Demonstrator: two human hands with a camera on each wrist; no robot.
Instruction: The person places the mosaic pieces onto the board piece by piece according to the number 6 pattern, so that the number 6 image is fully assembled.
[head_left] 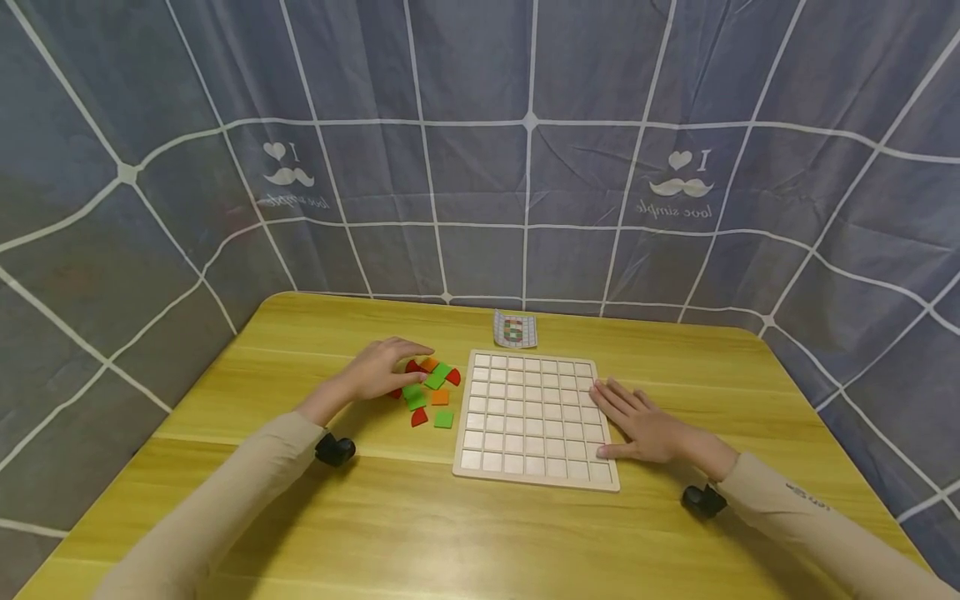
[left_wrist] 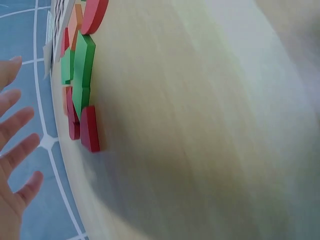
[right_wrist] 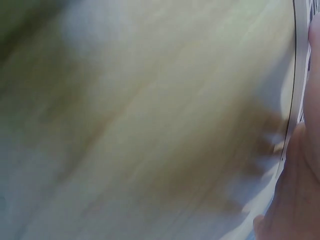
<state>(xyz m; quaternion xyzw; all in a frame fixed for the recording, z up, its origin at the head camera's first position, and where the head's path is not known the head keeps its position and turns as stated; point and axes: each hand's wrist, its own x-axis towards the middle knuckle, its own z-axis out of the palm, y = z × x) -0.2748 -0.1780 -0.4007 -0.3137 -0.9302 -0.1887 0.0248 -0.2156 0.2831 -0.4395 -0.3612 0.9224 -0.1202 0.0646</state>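
My left hand (head_left: pixel 381 369) is over a loose pile of flat coloured pieces left of the board, its fingers reaching across the far part of the pile. The left wrist view shows this hand (left_wrist: pixel 15 145) with fingers apart and nothing held. Among the pieces are a green square (head_left: pixel 443 419), an orange square (head_left: pixel 440 398) and a red rounded-edge piece (head_left: pixel 419 417); the hand covers part of the pile. A pale wooden grid board (head_left: pixel 536 421) has bare cells. Along its right edge rests my right hand (head_left: pixel 648 427), fingertips and thumb at the rim.
A small printed card (head_left: pixel 515 331) with a coloured pattern lies beyond the board. Yellow wood-grain tabletop (head_left: pixel 420 533) surrounds everything, and a grey curtain with white lines (head_left: pixel 480 183) hangs behind the far edge.
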